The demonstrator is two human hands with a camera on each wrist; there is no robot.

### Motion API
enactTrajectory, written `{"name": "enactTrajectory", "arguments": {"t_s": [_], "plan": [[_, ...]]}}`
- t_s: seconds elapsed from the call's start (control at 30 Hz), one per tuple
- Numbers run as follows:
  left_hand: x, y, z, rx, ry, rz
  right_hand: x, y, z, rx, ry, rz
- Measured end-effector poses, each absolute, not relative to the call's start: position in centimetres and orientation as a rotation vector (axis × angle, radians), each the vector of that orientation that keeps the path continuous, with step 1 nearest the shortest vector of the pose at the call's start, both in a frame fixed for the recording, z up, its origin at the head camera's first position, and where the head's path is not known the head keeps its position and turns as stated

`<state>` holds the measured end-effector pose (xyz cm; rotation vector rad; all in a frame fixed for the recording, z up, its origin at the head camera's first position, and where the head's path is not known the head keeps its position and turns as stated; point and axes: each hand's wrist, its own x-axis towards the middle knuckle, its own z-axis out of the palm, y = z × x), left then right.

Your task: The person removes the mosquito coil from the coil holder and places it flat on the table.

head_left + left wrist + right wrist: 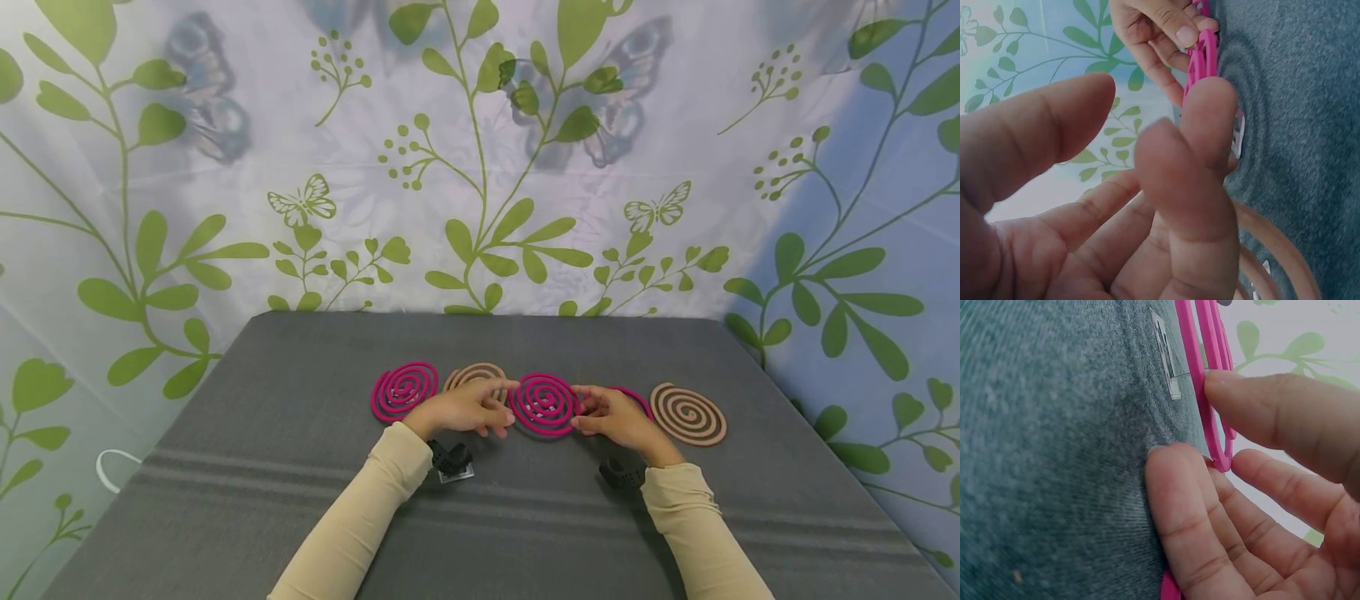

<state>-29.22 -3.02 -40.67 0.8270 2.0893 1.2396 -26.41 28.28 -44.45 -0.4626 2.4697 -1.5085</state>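
A pink mosquito coil (544, 404) sits between the hands in the head view, raised a little over the grey cloth with a small silver metal stand (1165, 353) below it. My right hand (618, 419) pinches its right edge, thumb on one side and fingers around the rim in the right wrist view. My left hand (467, 408) reaches in from the other side, its index fingertip right at the coil's left edge. Thumb and fingers there are loosely bent and hold nothing. Under the left hand lies a tan coil (477, 371), partly covered.
Another pink coil (405, 390) lies at the left of the row. At the right, a tan coil (687, 414) lies beside a pink coil (637, 395) mostly hidden by my right hand. Behind the grey table (300, 500) hangs a leaf-patterned curtain (360, 233).
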Motion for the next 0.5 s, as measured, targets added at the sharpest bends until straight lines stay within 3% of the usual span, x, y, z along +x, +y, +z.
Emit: {"name": "enactTrajectory", "arguments": {"t_s": [0.5], "plan": [[-28.97,-2.24,-41.35,0.715,2.056,1.423,-26.42,28.72,-44.58,-0.392,2.467,-1.639]]}}
